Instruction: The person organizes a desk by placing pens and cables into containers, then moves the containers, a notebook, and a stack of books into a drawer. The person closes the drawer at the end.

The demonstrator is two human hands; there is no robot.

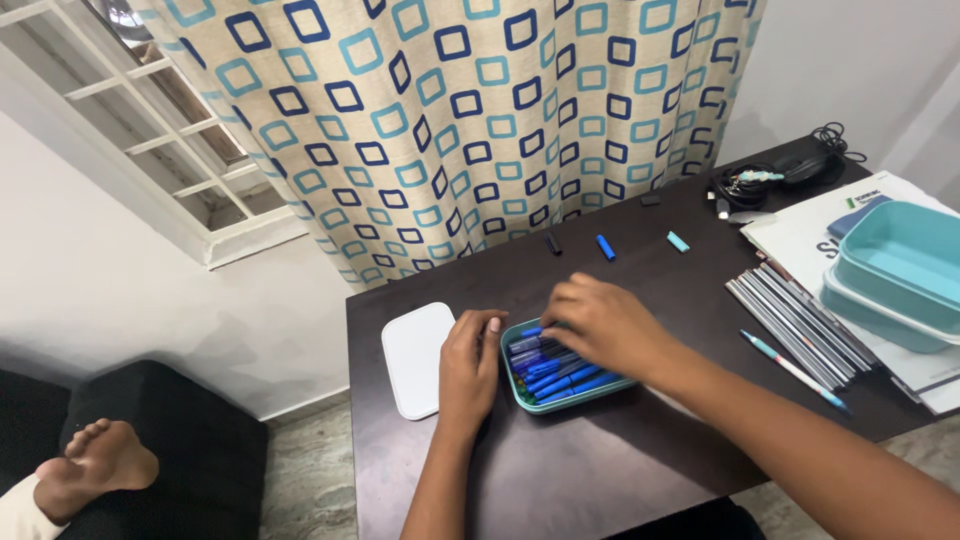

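A small teal box of blue pens sits mid-table. The left hand rests curled against its left edge; the right hand covers the pens, fingers bent, whether they grip a pen is hidden. A white lid lies left of the box, grey pencils and stacked teal containers right, three caps behind.
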